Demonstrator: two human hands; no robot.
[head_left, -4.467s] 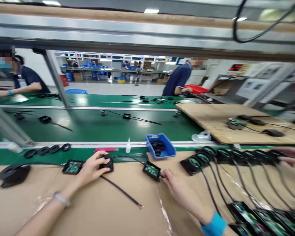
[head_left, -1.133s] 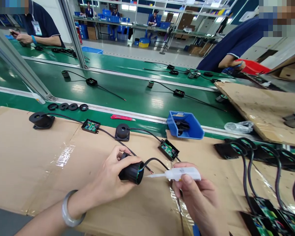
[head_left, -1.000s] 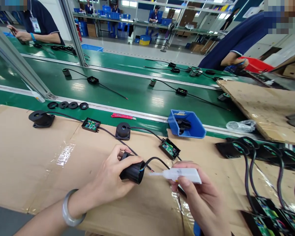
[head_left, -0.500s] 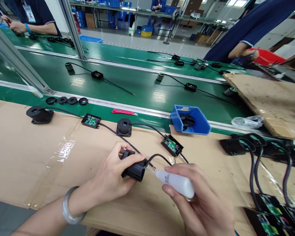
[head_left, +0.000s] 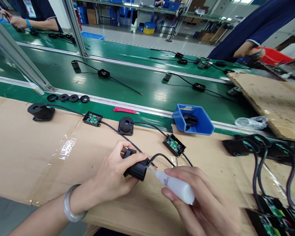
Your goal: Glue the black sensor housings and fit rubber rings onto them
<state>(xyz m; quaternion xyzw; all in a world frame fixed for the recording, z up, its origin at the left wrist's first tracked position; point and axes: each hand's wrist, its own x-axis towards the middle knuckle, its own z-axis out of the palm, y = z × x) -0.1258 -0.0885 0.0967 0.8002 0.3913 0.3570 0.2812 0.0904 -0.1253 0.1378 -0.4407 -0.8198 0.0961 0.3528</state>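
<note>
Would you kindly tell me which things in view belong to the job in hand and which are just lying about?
In the job:
black housing, in the left hand
white bottle, in the right hand, tip near the housing
black cable, coming from the housing

Apparently just lying about:
red knife, lying untouched
clear plastic, toward the right

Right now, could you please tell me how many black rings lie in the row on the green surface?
4, left of the red utility knife: the leftmost ring, the second ring, the third ring and the rightmost ring. The blue bin may hide more.
</note>
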